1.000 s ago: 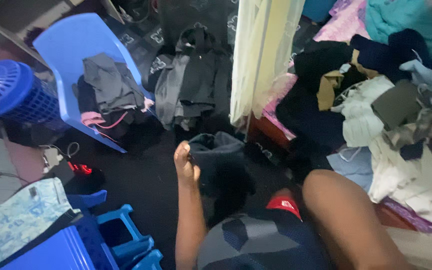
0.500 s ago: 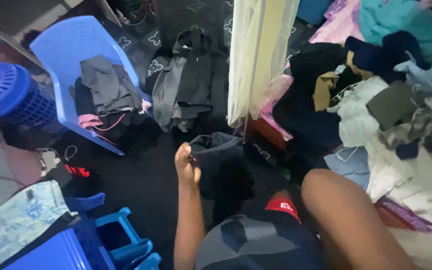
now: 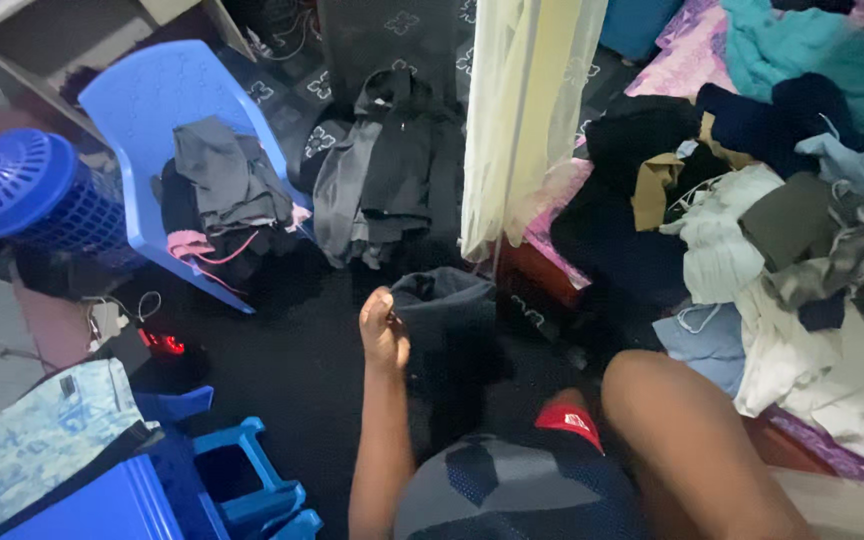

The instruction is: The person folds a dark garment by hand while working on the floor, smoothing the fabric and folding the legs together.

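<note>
My left hand [image 3: 384, 332] is stretched out in front of me, its fingers pinched on the edge of a dark grey garment [image 3: 449, 322]. The garment hangs bunched just right of the hand, over the dark floor. A bare limb of mine [image 3: 692, 440] fills the lower right, and I cannot tell whether it is an arm or a knee. My right hand is nowhere in the frame. Below the hand I see my dark patterned clothing with a red patch [image 3: 569, 421].
A blue plastic chair [image 3: 147, 95] with clothes on its seat stands at the upper left, next to a blue laundry basket [image 3: 22, 195]. Dark clothes [image 3: 387, 160] lie on the floor. A pale curtain [image 3: 522, 110] hangs beside a bed [image 3: 672, 50] piled with clothes. Blue stools [image 3: 242, 480] are at the lower left.
My left hand, still holding the dark garment, has moved slightly right and down. The view has shifted a little.
</note>
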